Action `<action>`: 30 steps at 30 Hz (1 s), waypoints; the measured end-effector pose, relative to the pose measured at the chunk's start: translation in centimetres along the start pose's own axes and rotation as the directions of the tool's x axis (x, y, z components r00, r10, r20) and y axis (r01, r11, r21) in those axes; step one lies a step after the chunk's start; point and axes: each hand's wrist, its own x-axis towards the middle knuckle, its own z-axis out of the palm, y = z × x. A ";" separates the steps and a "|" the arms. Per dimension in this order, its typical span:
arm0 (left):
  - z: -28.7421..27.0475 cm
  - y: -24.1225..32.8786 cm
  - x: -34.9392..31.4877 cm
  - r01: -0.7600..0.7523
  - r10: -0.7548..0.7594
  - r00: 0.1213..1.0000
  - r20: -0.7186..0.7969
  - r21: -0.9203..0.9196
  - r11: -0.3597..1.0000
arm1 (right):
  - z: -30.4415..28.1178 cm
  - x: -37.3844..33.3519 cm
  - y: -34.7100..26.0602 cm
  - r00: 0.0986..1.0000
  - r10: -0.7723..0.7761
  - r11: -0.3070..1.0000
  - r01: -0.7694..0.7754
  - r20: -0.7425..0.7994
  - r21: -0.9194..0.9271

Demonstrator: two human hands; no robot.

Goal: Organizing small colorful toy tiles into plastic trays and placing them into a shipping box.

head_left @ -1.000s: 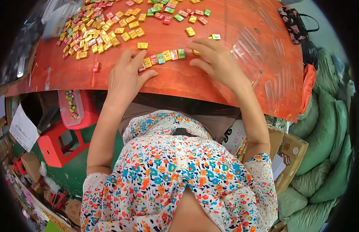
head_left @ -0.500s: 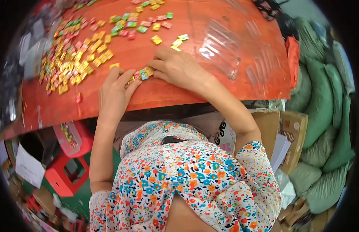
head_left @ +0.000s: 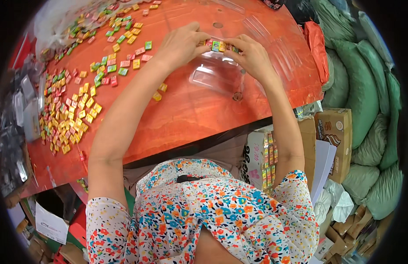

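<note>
Both my hands reach to the far middle of the red table (head_left: 177, 127). Between them they pinch the two ends of a short row of small coloured packets (head_left: 216, 46), pink, green and yellow, pressed side by side. My left hand (head_left: 180, 46) closes on the row's left end, and my right hand (head_left: 251, 57) on its right end. The row is held over clear plastic trays (head_left: 208, 80) lying on the table. Fingers hide the end packets. Two loose yellow packets (head_left: 157, 95) lie beside my left forearm.
Many loose yellow, pink and green packets (head_left: 74, 116) spread over the table's left side. More clear trays (head_left: 281, 59) lie to the right. Below the table edge stand a carton of packed rows (head_left: 269, 158) and a brown box (head_left: 340, 132). Green sacks (head_left: 364, 88) are piled at the right.
Both hands have moved away from the near part of the table, forward and to the right, carrying the row of packets over the clear trays. The view has also shifted.
</note>
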 end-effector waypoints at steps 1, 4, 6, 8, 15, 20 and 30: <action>0.5 -0.3 0.9 -0.008 0.008 0.999 0.040 0.002 1.000 | 0.2 0.3 0.7 1.000 0.007 1.000 -0.007 -0.003 0.000; 1.6 -1.6 2.5 -0.065 0.064 0.996 0.069 0.014 0.998 | 1.1 1.0 2.1 0.998 0.054 0.999 -0.054 0.013 -0.007; 2.2 -2.4 2.9 -0.085 0.085 0.993 0.087 -0.005 0.996 | 1.7 1.1 2.8 0.997 0.075 0.997 -0.075 0.017 0.031; 2.5 -2.9 3.1 -0.105 0.107 0.989 0.107 -0.025 0.994 | 2.1 1.0 3.6 0.998 0.064 0.996 -0.065 0.016 0.054; 2.6 -4.0 1.5 -0.118 0.123 0.989 0.080 -0.058 0.991 | 2.0 -0.5 4.3 0.997 0.051 0.995 -0.045 -0.063 0.094; 2.9 -2.9 0.2 -0.269 0.257 0.963 0.080 0.260 0.927 | 3.2 -1.5 4.2 0.993 -0.031 0.999 0.028 -0.115 -0.026; 3.9 -1.3 -0.1 -0.235 0.142 0.937 0.319 0.278 0.931 | 4.1 -2.6 3.0 0.980 -0.045 0.987 0.073 0.193 -0.140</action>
